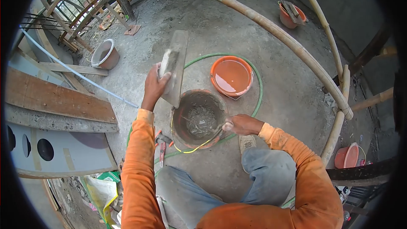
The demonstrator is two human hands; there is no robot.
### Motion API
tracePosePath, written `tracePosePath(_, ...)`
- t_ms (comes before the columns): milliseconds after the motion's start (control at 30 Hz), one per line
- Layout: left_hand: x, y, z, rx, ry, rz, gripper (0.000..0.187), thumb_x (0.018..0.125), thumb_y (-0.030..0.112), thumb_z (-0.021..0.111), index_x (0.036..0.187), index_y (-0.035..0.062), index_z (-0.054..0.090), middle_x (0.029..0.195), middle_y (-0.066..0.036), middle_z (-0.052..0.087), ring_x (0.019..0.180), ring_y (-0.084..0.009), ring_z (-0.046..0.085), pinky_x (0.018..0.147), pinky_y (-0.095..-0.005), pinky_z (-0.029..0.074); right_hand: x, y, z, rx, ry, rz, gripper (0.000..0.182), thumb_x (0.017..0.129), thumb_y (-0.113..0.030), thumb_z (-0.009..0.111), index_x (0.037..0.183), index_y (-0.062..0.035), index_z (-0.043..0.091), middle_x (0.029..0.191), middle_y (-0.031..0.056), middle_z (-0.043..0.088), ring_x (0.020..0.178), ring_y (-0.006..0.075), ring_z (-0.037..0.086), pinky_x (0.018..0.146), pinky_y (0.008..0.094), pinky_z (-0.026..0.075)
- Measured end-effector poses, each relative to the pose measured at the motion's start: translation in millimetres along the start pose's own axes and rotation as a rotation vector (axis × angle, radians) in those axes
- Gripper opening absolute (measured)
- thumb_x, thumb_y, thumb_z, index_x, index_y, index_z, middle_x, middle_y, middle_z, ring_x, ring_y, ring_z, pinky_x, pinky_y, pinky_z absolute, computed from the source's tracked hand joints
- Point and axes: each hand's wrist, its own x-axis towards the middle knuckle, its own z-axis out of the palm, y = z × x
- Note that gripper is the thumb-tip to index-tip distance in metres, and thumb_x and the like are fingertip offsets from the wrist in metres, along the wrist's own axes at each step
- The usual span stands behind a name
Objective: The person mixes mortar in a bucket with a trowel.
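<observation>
My left hand is closed round the handle of a long, flat plastering float, held upright above the left rim of a mortar bucket. That bucket has grey, crusted walls, a little grey mix at its bottom, and a yellow wire handle hanging down its near side. At the right rim, my right hand is closed, with thumb and fingers on the bucket's edge. Beyond it stands an orange bucket of cloudy water. Red-handled pliers lie on the floor by the mortar bucket.
A green hose loops round the buckets. Bamboo poles cross at the right. Further off are a bucket with wood pieces, a dirty pail and a reddish bucket. Boards lie at the left.
</observation>
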Motion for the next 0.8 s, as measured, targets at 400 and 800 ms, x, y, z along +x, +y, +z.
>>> tracePosePath(400, 88, 101, 245, 0.534, -0.432, 0.418, 0.051, 0.083, 0.024, 0.073, 0.131, 0.0156, 0.057, 0.123, -0.010, 0.057, 0.122, -0.0334, 0.052, 0.108, -0.0658, 0.034, -14, 14, -13, 0.079, 0.072, -0.044, 0.044, 0.098, -0.035, 0.055, 0.119, 0.0036, 0.055, 0.097, 0.0277, 0.068, 0.096, 0.0454, 0.066, 0.085, 0.0532, 0.050)
tracePosePath(800, 104, 81, 236, 0.430, -0.323, 0.263, 0.064, 0.084, 0.024, 0.072, 0.142, 0.0150, 0.048, 0.130, -0.012, 0.056, 0.130, -0.0336, 0.049, 0.110, -0.0696, 0.029, -14, 27, -26, 0.110, 0.050, -0.086, 0.043, 0.097, -0.033, 0.057, 0.121, 0.0028, 0.055, 0.101, 0.0254, 0.069, 0.098, 0.0446, 0.066, 0.087, 0.0517, 0.050)
